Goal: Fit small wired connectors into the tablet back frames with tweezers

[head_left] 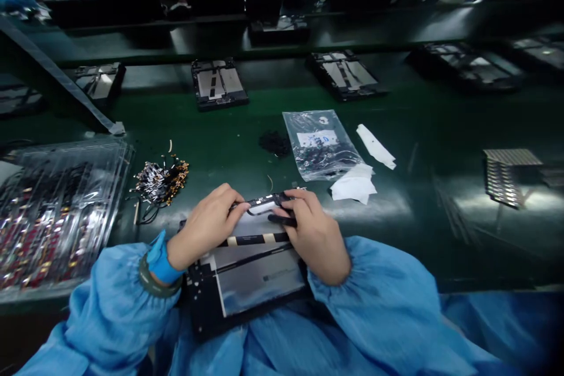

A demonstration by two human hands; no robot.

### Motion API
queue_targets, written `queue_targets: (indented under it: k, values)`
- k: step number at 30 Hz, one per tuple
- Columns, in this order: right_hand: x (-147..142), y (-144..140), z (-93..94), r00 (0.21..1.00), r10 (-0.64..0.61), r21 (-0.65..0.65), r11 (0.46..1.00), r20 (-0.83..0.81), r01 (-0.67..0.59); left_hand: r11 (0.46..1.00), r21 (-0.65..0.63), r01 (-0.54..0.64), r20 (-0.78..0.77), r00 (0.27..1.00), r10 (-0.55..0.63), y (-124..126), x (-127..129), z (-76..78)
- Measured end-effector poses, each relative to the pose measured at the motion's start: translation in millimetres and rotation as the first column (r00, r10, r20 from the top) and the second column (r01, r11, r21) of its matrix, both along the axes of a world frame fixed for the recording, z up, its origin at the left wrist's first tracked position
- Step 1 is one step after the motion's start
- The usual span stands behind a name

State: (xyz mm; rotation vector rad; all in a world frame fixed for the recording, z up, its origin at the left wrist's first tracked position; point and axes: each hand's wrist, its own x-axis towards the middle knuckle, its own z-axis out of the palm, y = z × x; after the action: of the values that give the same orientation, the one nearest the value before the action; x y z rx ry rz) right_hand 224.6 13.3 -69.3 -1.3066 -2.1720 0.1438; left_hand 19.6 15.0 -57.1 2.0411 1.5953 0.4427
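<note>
- My left hand (pixel 206 224) and right hand (pixel 314 234) pinch narrowly on the far edge of the open tablet chassis (pixel 249 282) at the table's near edge.
- Left of the chassis: a pile of small cables (pixel 161 181), then plastic trays (pixel 53 211).
- Beyond it: a clear parts bag (pixel 319 144) on the green table (pixel 440 129).
- Farther out, other chassis and workers in gowns.

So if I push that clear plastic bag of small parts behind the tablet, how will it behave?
The clear plastic bag looks thin and creased, so it is probably floppy. It lies flat on the smooth green belt, so it would likely slide, not roll. The dark parts inside may shift.
</note>
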Motion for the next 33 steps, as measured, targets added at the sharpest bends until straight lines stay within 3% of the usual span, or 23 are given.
queue_targets:
  k: [6, 15, 18, 20, 22, 25, 28, 29, 31, 32, 33]
  values:
    - [5.9, 5.8, -5.4, 0.979, 0.012, -0.168, 0.985, -0.203, -0.047, 1.0, -0.021, 0.0, 0.0, 1.0, 0.0, -0.1, 1.0, -2.3]
    - [-4.2, 2.7, -6.7, 0.991, -0.052, -0.153, 0.988, -0.122, 0.033, 0.999, -0.041, -0.007, 0.015, 1.0, 0.008, 0.8, 1.8, -4.9]
    - [8.2, 4.3, 5.6, 0.983, -0.128, -0.118, 0.987, -0.132, 0.112, 0.998, -0.05, -0.033, 0.078, 0.996, 0.037, 2.0, 0.2, -3.8]
    - [27.2, 4.8, 15.4, 0.955, -0.248, -0.148, 0.963, -0.161, 0.226, 0.994, -0.064, -0.086, 0.143, 0.985, 0.094, 3.7, -2.3, -0.2]
    - [49.9, 2.5, 19.8, 0.923, -0.347, -0.33, 0.901, -0.165, 0.28, 0.982, -0.106, -0.158, 0.225, 0.958, 0.178, 5.9, -6.3, 5.4]
    - [77.1, -7.1, 11.4, 0.91, -0.342, -0.696, 0.712, -0.236, 0.088, 0.931, -0.277, -0.237, 0.397, 0.854, 0.335, 8.8, -14.9, 14.6]
    - [87.5, -17.0, -1.2, 0.812, -0.47, -0.83, 0.557, -0.346, -0.031, 0.864, -0.434, -0.255, 0.537, 0.697, 0.475, 11.2, -22.5, 21.6]
    - [88.1, -18.8, -2.8, 0.777, -0.508, -0.849, 0.524, -0.371, -0.062, 0.851, -0.479, -0.216, 0.571, 0.66, 0.489, 12.2, -23.4, 23.7]
    - [87.6, -19.5, -1.0, 0.76, -0.498, -0.871, 0.457, -0.419, -0.181, 0.805, -0.593, -0.015, 0.614, 0.639, 0.463, 15.1, -21.4, 28.5]
    - [87.4, -18.8, 1.6, 0.775, -0.455, -0.873, 0.418, -0.439, -0.249, 0.756, -0.645, 0.115, 0.626, 0.647, 0.436, 16.9, -18.5, 31.5]
    - [87.6, -17.7, 4.6, 0.793, -0.403, -0.871, 0.385, -0.457, -0.306, 0.668, -0.7, 0.252, 0.626, 0.668, 0.404, 18.9, -14.5, 35.1]
